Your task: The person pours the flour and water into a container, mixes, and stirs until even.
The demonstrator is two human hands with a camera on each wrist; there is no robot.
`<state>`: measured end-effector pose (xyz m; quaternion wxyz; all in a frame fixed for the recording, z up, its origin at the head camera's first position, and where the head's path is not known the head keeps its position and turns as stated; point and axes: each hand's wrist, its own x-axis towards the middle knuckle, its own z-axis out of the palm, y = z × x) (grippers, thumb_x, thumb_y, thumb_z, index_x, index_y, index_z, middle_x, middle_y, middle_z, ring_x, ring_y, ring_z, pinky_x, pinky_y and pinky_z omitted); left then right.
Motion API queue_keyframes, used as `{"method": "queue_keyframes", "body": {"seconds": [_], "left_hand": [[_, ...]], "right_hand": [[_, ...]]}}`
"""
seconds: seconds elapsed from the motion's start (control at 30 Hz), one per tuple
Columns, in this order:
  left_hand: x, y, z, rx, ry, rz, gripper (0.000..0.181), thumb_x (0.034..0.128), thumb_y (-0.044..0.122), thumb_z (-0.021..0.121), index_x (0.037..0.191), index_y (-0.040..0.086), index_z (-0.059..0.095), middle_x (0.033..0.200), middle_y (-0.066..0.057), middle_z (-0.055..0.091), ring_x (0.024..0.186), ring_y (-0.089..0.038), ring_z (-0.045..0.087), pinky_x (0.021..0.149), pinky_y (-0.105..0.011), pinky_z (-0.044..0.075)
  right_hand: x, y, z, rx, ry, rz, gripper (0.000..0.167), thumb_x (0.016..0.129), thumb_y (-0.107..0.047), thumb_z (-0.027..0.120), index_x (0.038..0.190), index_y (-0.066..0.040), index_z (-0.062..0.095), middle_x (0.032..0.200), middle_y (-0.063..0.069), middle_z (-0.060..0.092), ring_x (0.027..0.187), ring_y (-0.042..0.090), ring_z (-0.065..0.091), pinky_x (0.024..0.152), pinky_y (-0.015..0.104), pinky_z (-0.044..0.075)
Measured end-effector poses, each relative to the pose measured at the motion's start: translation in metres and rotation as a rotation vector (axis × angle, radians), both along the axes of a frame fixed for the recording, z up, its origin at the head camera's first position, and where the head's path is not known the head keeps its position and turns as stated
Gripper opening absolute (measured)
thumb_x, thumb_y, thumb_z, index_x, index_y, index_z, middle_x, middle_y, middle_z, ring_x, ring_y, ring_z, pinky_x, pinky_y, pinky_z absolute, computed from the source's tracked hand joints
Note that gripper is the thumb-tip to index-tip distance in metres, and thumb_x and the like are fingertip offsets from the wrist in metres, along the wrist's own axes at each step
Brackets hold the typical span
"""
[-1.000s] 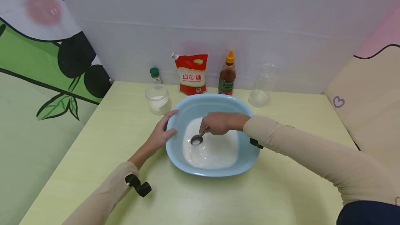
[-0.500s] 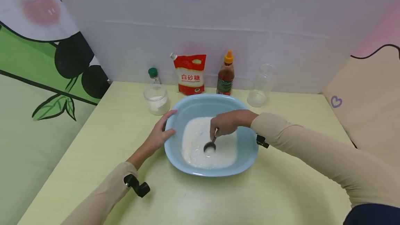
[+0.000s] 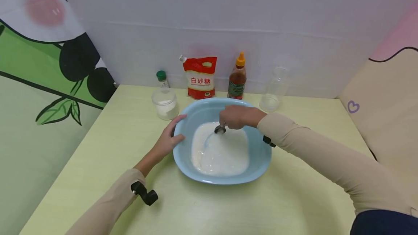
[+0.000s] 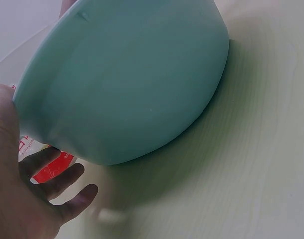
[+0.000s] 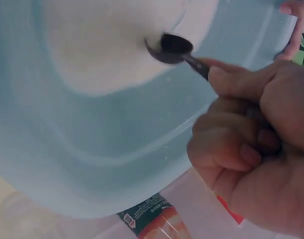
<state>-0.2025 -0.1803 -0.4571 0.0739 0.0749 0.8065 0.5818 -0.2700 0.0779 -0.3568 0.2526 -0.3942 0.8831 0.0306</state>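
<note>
A light blue basin (image 3: 259,162) stands mid-table with a shallow pool of white, milky stuff (image 3: 222,155) in it. My left hand (image 3: 164,142) grips the basin's left rim, thumb over the edge and fingers along the outside wall (image 4: 132,89), as the left wrist view shows. Over the basin, my right hand (image 3: 240,116) has its fingers curled round the handle of a metal spoon (image 3: 220,130). The spoon's round bowl (image 5: 175,47) is at the far part of the white stuff; whether it touches the surface I cannot tell.
Behind the basin stand a clear tub of white powder (image 3: 167,108), a green-capped bottle (image 3: 161,77), a red-and-white sugar pouch (image 3: 200,79), a sauce bottle with an orange nozzle (image 3: 237,79) and a clear tall container (image 3: 273,91). A cloth-covered wall (image 3: 202,6) rises behind the table.
The spoon in my right hand has swept from the left of the white stuff toward its middle, then away to the far side, leaving a curved streak. My left hand stays on the rim.
</note>
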Motion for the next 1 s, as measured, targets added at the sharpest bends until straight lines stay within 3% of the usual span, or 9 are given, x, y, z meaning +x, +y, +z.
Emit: {"method": "queue_keyframes", "body": {"seconds": [0.17,0.23,0.3,0.4,0.57,0.67,0.87,0.93,1.0], "left_hand": [[0.001,-0.001,0.002,-0.021,-0.002,0.005,0.072,0.0870,-0.002,0.054,0.154,0.013,0.033,0.165,-0.018,0.020,0.142,-0.044,0.033,0.109,-0.061,0.037],[0.001,-0.002,0.003,-0.024,-0.002,0.005,0.073,0.0871,-0.002,0.054,0.155,0.013,0.032,0.165,-0.018,0.018,0.143,-0.043,0.031,0.111,-0.061,0.036],[0.001,-0.001,0.002,-0.022,0.002,0.005,0.072,0.0871,-0.002,0.054,0.155,0.013,0.032,0.165,-0.018,0.019,0.143,-0.043,0.032,0.111,-0.060,0.036],[0.000,0.000,0.001,-0.017,0.008,0.005,0.072,0.0872,-0.003,0.054,0.154,0.012,0.033,0.164,-0.019,0.021,0.140,-0.043,0.036,0.109,-0.059,0.038],[0.000,0.001,0.000,-0.010,0.010,-0.005,0.071,0.0877,-0.002,0.054,0.154,0.012,0.033,0.163,-0.019,0.023,0.137,-0.044,0.039,0.107,-0.059,0.040],[0.001,0.001,0.000,-0.009,0.007,-0.009,0.071,0.0874,-0.002,0.054,0.154,0.012,0.033,0.163,-0.019,0.023,0.137,-0.044,0.039,0.107,-0.060,0.040],[0.000,0.000,0.000,0.014,0.022,-0.020,0.072,0.0873,-0.004,0.054,0.154,0.010,0.032,0.164,-0.019,0.021,0.139,-0.044,0.037,0.108,-0.058,0.039],[0.000,0.000,-0.001,0.015,0.025,-0.019,0.072,0.0873,-0.005,0.054,0.154,0.010,0.032,0.164,-0.019,0.020,0.139,-0.044,0.037,0.107,-0.057,0.039],[0.001,0.000,-0.001,0.010,0.023,-0.015,0.072,0.0870,-0.004,0.054,0.154,0.010,0.032,0.165,-0.019,0.020,0.139,-0.045,0.037,0.107,-0.057,0.039]], "right_hand": [[0.009,-0.006,-0.003,-0.031,-0.224,0.060,0.030,0.100,-0.009,0.055,0.123,-0.016,0.073,0.127,-0.001,0.069,0.113,0.015,0.061,0.097,0.031,0.051],[0.015,-0.013,-0.006,-0.061,-0.266,0.071,0.030,0.101,-0.009,0.054,0.124,-0.017,0.072,0.127,-0.002,0.070,0.111,0.013,0.062,0.096,0.029,0.051],[0.016,-0.018,-0.009,-0.093,-0.254,0.075,0.031,0.100,-0.008,0.055,0.124,-0.017,0.072,0.126,-0.002,0.070,0.110,0.013,0.063,0.094,0.028,0.052],[0.010,-0.020,-0.009,-0.117,-0.171,0.044,0.032,0.099,-0.008,0.056,0.127,-0.016,0.070,0.127,0.000,0.070,0.115,0.016,0.064,0.097,0.031,0.052],[-0.003,-0.011,-0.006,-0.090,-0.072,-0.012,0.032,0.100,-0.010,0.056,0.129,-0.014,0.069,0.130,0.002,0.068,0.122,0.020,0.061,0.101,0.035,0.051],[0.000,-0.009,-0.005,-0.053,-0.125,0.006,0.031,0.101,-0.009,0.055,0.126,-0.016,0.071,0.128,0.000,0.069,0.117,0.017,0.061,0.100,0.033,0.051],[0.022,-0.020,-0.008,-0.011,-0.341,0.083,0.028,0.101,-0.011,0.055,0.119,-0.020,0.074,0.124,-0.006,0.070,0.105,0.007,0.059,0.094,0.026,0.050],[0.026,-0.024,-0.010,-0.037,-0.350,0.094,0.029,0.101,-0.011,0.055,0.121,-0.020,0.074,0.125,-0.006,0.070,0.107,0.006,0.060,0.093,0.025,0.050],[0.025,-0.026,-0.012,-0.082,-0.302,0.098,0.030,0.101,-0.009,0.055,0.122,-0.018,0.073,0.124,-0.005,0.071,0.109,0.009,0.061,0.093,0.025,0.051]]}}
